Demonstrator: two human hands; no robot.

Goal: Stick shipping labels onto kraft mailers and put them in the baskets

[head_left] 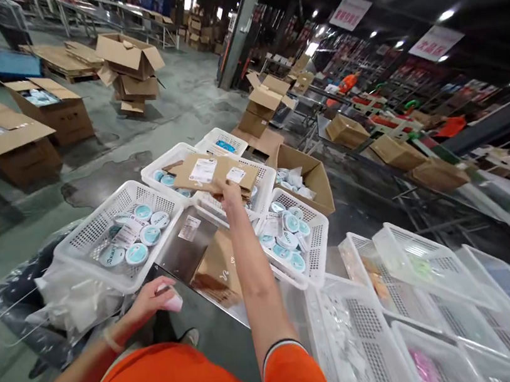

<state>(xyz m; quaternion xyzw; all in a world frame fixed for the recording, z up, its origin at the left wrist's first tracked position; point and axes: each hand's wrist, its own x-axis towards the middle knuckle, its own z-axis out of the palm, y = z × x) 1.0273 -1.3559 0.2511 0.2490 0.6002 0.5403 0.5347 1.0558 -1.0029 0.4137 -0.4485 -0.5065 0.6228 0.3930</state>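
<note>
My right hand (pixel 231 194) reaches forward with its fingers closed on the near edge of flat brown cardboard pieces (pixel 220 169) bearing white labels. These lie across the tops of white baskets, partly covering round blue-and-white tins (pixel 167 180). Low on the left, my left hand (pixel 152 299) is closed around a small whitish-pink block-like object (pixel 174 301); its kind is unclear. Close to that hand stands a white perforated basket (pixel 77 244) with several round tins (pixel 136 253) and a label slip. Another basket (pixel 318 251) of such tins sits right of my right forearm.
A brown paper sheet or flat bag (pixel 218 266) lies on the metal table (pixel 176 252). An open carton (pixel 320 185) with plastic-wrapped goods stands beyond. Stacked plastic bins (pixel 430 255) fill the right side. A bag-lined bin (pixel 29 311) is at left; cartons (pixel 17 158) stand on the floor.
</note>
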